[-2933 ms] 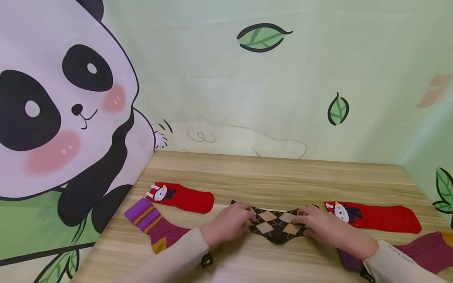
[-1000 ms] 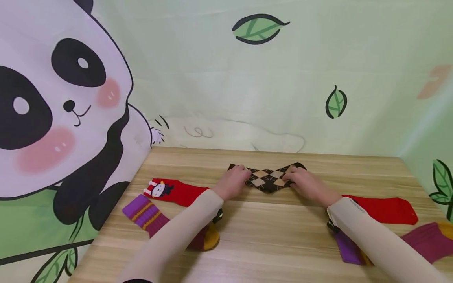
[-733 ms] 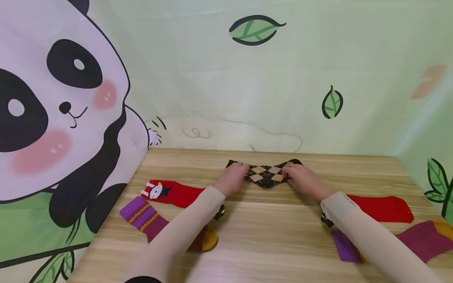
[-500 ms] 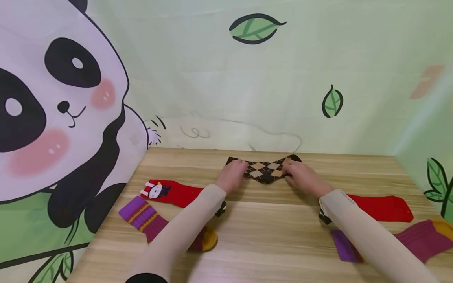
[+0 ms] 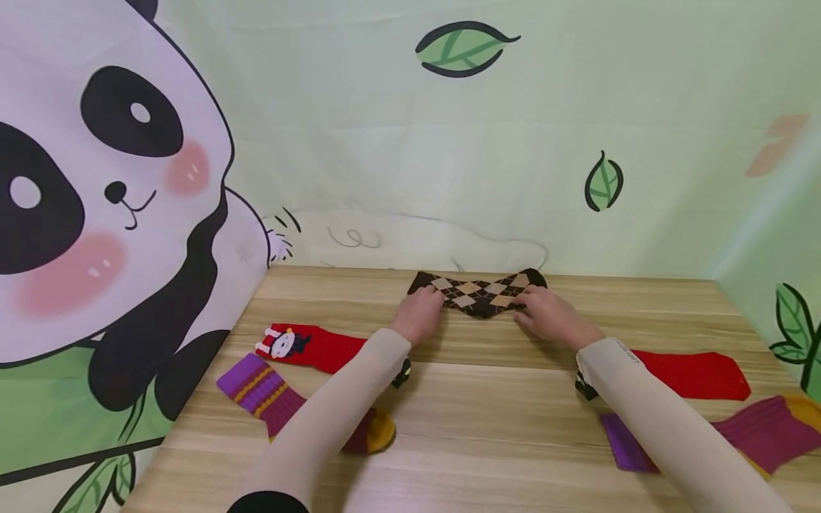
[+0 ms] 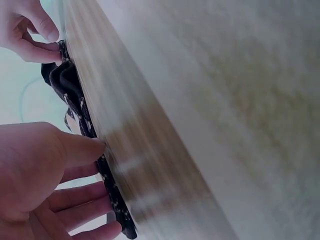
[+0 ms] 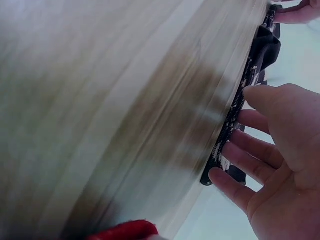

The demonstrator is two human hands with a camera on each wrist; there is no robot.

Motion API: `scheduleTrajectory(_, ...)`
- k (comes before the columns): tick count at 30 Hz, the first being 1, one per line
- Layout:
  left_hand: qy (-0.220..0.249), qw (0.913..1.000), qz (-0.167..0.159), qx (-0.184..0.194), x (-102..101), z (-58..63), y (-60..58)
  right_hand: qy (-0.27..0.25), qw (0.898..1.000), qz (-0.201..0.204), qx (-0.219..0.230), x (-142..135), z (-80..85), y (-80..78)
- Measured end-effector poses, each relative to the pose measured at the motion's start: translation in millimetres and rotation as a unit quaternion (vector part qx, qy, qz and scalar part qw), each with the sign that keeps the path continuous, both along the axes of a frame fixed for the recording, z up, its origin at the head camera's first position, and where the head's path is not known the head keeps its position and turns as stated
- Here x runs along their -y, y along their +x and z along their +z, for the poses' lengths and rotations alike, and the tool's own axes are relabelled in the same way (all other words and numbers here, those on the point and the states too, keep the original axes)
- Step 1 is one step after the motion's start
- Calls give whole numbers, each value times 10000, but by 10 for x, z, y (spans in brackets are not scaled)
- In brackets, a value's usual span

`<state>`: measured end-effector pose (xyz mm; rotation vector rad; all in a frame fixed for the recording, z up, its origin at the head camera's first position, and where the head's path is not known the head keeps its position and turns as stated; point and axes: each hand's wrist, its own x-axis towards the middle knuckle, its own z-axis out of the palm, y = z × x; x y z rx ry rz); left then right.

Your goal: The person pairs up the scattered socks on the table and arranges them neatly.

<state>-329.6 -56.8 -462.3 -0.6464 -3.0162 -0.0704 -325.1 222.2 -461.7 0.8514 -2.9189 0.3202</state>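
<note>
The argyle sock (image 5: 477, 298) lies on the table (image 5: 487, 406), and in its middle the cloth rises in a small fold. The left hand (image 5: 420, 313) is at the left end of this sock, the right hand (image 5: 550, 318) at its right end. On both hands the fingers are spread and a little bent, with tips and thumb resting on the sock, not wrapped around it. In front of the argyle sock, a red sock (image 5: 333, 349) and a maroon sock (image 5: 282, 406) lie toward its left, another red sock (image 5: 695, 375) and another maroon sock (image 5: 770, 434) toward its right.

Argyle sock (image 5: 477, 296) farther back, nearer wall (image 5: 513, 157); left grip (image 5: 420, 313), right grip (image 5: 553, 318) farther forward.
</note>
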Motion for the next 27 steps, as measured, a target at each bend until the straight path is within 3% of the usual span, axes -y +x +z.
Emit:
scheduleTrajectory(8, 212, 9991, 99, 350, 28, 27, 15, -35, 9999, -75, 110, 13, 37, -7)
scheduleTrajectory(27, 459, 9967, -313, 593, 98, 97, 62, 167, 9996, 22, 220, -9, 55, -7)
